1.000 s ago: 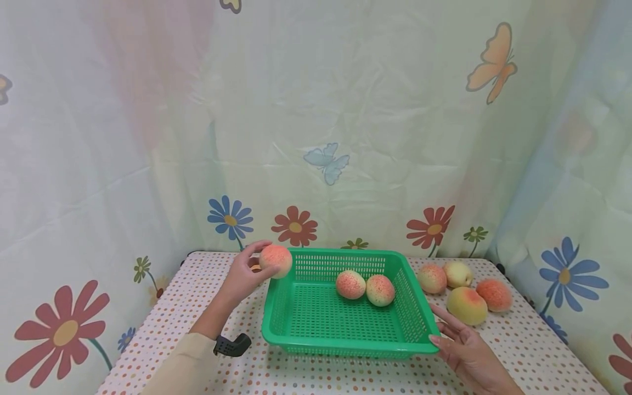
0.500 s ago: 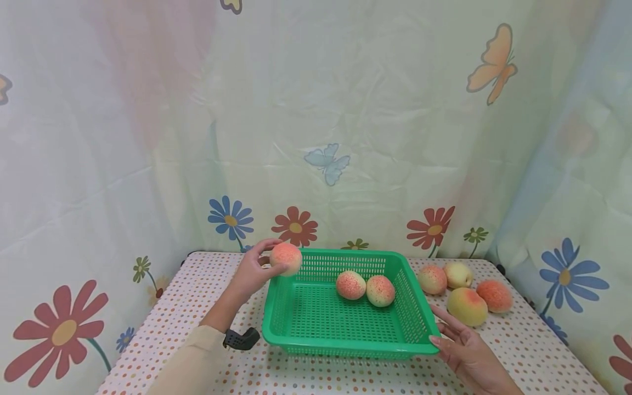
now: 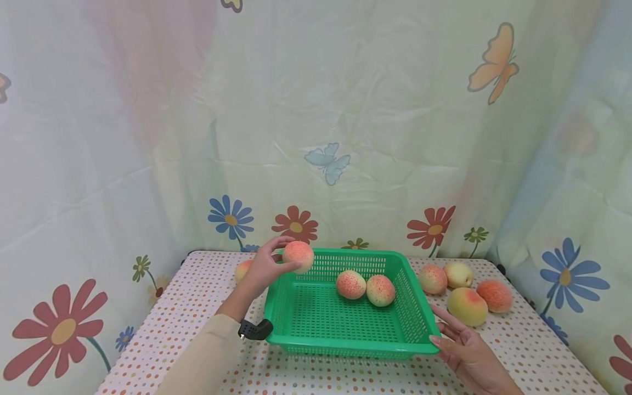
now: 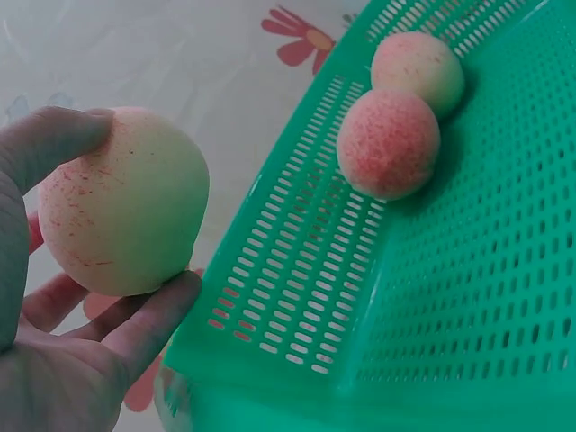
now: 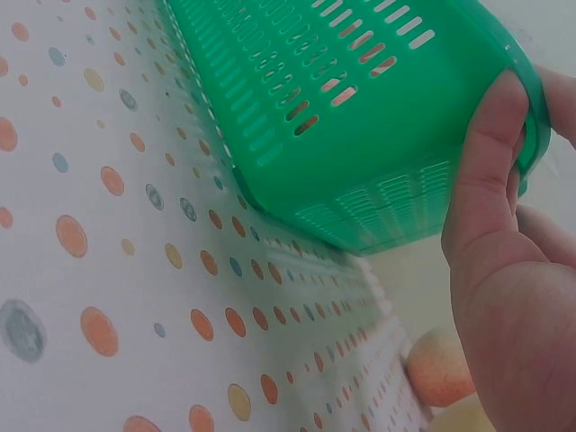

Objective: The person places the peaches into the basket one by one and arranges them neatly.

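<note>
My left hand [image 3: 264,269] holds a pink-and-cream peach [image 3: 298,257] over the back left corner of a green plastic basket [image 3: 345,345]. In the left wrist view, thumb and fingers close around the peach [image 4: 135,202], which is beside the basket's slotted wall [image 4: 297,243]. Two speckled peaches lie together inside, toward the back right: one at left [image 3: 351,285], the other peach [image 3: 381,291] touching its side. At the near right corner, my right hand [image 3: 469,351] grips the rim; the right wrist view has its thumb [image 5: 495,135] pressed along the edge.
Right of the basket, several fruits sit on the dotted tablecloth [image 3: 533,351]: a speckled peach [image 3: 432,279], a pale yellow fruit [image 3: 458,272], a yellow-green one with a red blush [image 3: 467,307] and an orange-red one [image 3: 494,295]. Another fruit [image 3: 242,270] shows partly behind my left hand.
My left hand has carried the peach rightward and slightly up, across the basket's left rim. A fruit behind that hand has come further into view. The right hand and basket stay put.
</note>
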Available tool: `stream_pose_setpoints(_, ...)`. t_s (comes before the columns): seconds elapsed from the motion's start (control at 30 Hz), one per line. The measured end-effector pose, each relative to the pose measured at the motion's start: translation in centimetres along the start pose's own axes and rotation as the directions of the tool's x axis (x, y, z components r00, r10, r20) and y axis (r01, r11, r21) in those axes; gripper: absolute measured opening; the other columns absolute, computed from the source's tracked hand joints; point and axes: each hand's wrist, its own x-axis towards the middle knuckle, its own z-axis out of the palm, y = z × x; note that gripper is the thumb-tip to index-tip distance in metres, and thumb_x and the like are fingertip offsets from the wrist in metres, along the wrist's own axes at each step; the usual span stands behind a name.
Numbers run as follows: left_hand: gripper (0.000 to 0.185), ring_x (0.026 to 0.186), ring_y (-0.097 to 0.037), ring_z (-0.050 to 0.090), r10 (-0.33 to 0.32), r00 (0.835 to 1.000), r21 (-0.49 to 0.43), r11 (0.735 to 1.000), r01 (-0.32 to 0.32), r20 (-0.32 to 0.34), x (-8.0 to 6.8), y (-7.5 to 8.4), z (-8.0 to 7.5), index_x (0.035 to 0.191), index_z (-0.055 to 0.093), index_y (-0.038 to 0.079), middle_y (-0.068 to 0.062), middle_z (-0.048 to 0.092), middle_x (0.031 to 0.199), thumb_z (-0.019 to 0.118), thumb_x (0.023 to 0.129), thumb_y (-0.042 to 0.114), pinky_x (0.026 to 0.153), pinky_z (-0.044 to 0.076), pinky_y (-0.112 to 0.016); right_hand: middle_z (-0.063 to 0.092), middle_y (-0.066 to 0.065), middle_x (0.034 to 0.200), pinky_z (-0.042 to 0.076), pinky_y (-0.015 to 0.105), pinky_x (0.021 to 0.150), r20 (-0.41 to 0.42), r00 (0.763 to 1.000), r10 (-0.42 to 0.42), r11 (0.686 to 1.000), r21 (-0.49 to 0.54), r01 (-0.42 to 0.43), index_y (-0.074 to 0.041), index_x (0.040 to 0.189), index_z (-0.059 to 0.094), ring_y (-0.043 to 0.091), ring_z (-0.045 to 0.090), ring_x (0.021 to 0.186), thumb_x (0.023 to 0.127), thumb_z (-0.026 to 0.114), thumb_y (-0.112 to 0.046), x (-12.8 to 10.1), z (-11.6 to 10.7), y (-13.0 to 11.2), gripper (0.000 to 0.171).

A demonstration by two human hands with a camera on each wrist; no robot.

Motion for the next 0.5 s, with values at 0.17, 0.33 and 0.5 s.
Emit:
stream_pose_setpoints(0.17, 0.058, 0.116, -0.030, 0.062, -0.005, 1.000, -0.033, 0.999, 0.006, 0.024, 0.6, -0.2, 0.5, 0.136, 0.062, 0.022, -0.003, 0.060, 0.140, 0.087, 0.083, 0.024, 0.092, 0.059, -0.042, 0.064, -0.010, 0.124, 0.060, 0.027, 0.093, -0.017, 1.000, 0.002, 1.000, -0.006, -0.002, -0.047, 0.142, 0.053, 0.008, 0.067, 0.110, 0.106, 0.047, -0.001, 0.0, 0.2, -0.1, 0.059)
stream_pose_setpoints(0.33, 0.057, 0.113, -0.029, 0.062, -0.008, 0.999, -0.023, 1.000, 0.009, 0.035, 1.1, -0.5, 1.0, 0.133, 0.064, 0.023, -0.003, 0.064, 0.132, 0.088, 0.081, 0.023, 0.089, 0.058, -0.038, 0.064, -0.009, 0.125, 0.060, 0.027, 0.092, -0.003, 1.000, -0.008, 1.000, -0.001, 0.008, -0.046, 0.143, 0.053, 0.008, 0.067, 0.110, 0.106, 0.047, 0.000, 0.0, 0.2, -0.1, 0.059)
stream_pose_setpoints(0.5, 0.060, 0.112, -0.028, 0.063, 0.009, 0.999, 0.014, 1.000, -0.010, 0.049, 1.6, -0.7, 1.5, 0.135, 0.063, 0.018, -0.003, 0.064, 0.132, 0.088, 0.081, 0.023, 0.089, 0.058, -0.039, 0.065, -0.009, 0.126, 0.060, 0.027, 0.093, 0.007, 1.000, -0.005, 1.000, 0.008, 0.005, -0.046, 0.142, 0.054, 0.008, 0.067, 0.110, 0.107, 0.045, 0.000, -0.1, 0.0, -0.1, 0.059)
